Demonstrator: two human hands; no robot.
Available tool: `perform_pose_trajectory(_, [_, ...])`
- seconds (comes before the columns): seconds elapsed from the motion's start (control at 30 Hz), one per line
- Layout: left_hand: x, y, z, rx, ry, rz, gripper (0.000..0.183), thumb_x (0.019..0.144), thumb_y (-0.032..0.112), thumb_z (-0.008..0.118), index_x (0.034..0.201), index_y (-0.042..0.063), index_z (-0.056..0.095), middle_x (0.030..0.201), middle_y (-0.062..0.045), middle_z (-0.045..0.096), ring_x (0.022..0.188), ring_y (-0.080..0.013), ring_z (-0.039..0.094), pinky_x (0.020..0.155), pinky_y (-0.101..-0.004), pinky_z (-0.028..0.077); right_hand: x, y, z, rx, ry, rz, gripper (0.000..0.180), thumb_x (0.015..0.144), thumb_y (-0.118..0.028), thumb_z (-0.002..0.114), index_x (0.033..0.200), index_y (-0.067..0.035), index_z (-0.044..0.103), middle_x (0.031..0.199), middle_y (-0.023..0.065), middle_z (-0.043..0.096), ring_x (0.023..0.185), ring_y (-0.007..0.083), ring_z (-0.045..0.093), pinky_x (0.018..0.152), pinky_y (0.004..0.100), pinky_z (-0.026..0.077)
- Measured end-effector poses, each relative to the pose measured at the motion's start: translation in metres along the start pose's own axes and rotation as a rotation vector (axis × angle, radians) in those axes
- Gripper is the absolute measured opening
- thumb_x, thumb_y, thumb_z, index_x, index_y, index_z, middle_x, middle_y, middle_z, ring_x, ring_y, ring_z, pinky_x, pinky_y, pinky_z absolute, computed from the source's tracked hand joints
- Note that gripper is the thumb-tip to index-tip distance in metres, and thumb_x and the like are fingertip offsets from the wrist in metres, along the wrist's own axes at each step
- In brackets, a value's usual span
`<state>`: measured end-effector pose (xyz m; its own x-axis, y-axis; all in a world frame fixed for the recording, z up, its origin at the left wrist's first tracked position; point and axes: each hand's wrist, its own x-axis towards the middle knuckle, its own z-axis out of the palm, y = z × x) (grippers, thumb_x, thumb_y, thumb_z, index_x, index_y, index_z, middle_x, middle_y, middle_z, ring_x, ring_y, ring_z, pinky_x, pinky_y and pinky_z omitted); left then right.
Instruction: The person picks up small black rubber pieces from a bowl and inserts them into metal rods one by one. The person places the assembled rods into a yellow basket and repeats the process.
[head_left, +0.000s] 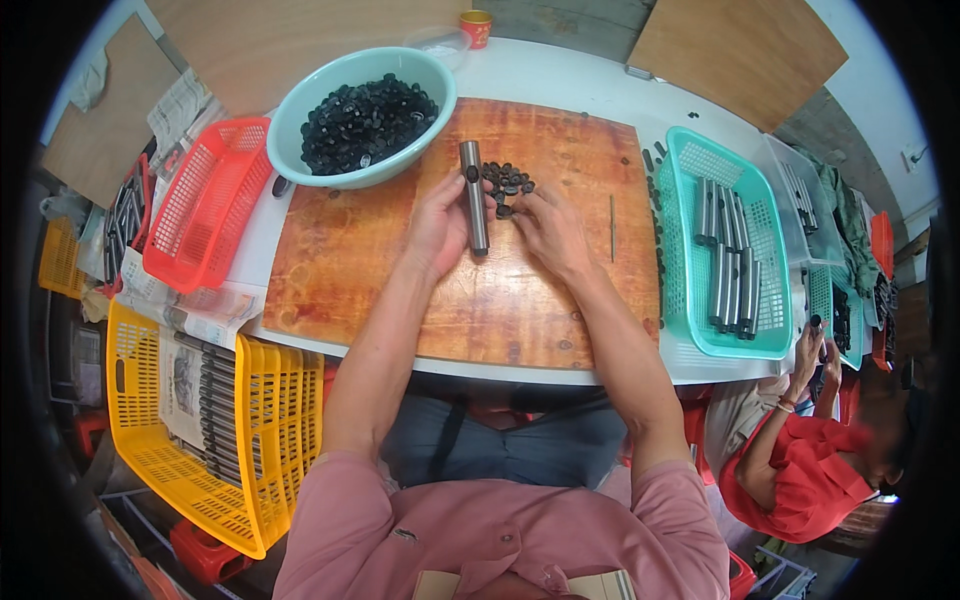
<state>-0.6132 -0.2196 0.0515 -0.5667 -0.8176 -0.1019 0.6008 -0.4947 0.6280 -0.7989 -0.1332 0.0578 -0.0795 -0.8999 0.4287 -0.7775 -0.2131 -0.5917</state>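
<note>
My left hand (441, 225) holds a metal tube (477, 210) with a dark hole near its upper end. The tube points away from me, above a reddish-brown wooden board (345, 277). Just right of it lies a small pile of round black caps (510, 177). My right hand (553, 231) is at the near edge of this pile, with bent fingers. Its fingertips touch a black cap (504, 211); whether they grip it cannot be told. A thin rod (613, 229) lies on the board, to the right of that hand.
A pale blue basin (281, 161) of black caps stands back left, beside a red basket (214, 195). At right, a turquoise basket (679, 292) contains several metal tubes. A yellow crate (281, 420) with more tubes is low left. A person in red (802, 472) works at far right.
</note>
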Motion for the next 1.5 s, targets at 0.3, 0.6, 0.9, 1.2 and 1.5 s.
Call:
perform_pose_trajectory(0.3, [-0.004,0.001,0.005,0.002,-0.021,-0.025,0.028,0.11,0.018,0.046,0.13,0.0,0.054,0.108,-0.014,0.067,0.092,-0.0255,0.067,0.084,-0.0414,0.06,0.001,-0.009,-0.002,-0.067,-0.024,-0.089,0.016,0.086,-0.011,0.073,0.099,-0.003,0.072,0.098,0.0146,0.066,0.097,0.0356,0.065,0.083,0.0459,0.053])
perform_pose_trajectory(0.6, [-0.005,0.001,0.008,0.048,-0.014,-0.034,0.026,0.11,0.021,0.05,0.126,0.002,0.056,0.109,-0.014,0.066,0.091,-0.0247,0.067,0.083,-0.0392,0.06,-0.001,0.001,-0.004,0.019,0.014,0.018,0.015,0.094,-0.012,0.067,0.101,0.0,0.072,0.101,0.0196,0.07,0.091,0.04,0.068,0.082,0.0484,0.053])
perform_pose_trajectory(0.9, [-0.006,0.001,0.007,0.043,-0.024,-0.046,0.026,0.11,0.023,0.051,0.125,0.001,0.057,0.108,-0.014,0.066,0.091,-0.0241,0.067,0.082,-0.0382,0.061,-0.003,0.005,-0.003,0.034,0.02,0.191,0.021,0.096,-0.013,0.067,0.111,-0.001,0.075,0.101,0.0206,0.07,0.092,0.0385,0.069,0.082,0.045,0.054])
perform_pose_trajectory(1.2, [-0.011,0.003,0.013,0.028,-0.042,-0.093,0.027,0.11,0.022,0.051,0.126,0.001,0.057,0.109,-0.014,0.067,0.091,-0.0237,0.068,0.082,-0.038,0.061,-0.002,0.005,-0.023,0.115,-0.187,0.258,0.031,0.09,-0.016,0.073,0.118,-0.004,0.074,0.101,0.0144,0.069,0.089,0.0274,0.071,0.082,0.0407,0.055])
perform_pose_trajectory(1.5, [-0.014,0.004,0.017,0.083,-0.089,-0.115,0.028,0.11,0.02,0.048,0.128,0.0,0.056,0.109,-0.015,0.067,0.092,-0.0239,0.069,0.082,-0.0376,0.061,-0.002,0.005,-0.02,0.092,-0.196,0.261,0.03,0.088,-0.015,0.074,0.116,-0.002,0.074,0.103,0.0151,0.07,0.092,0.0301,0.071,0.084,0.0422,0.055])
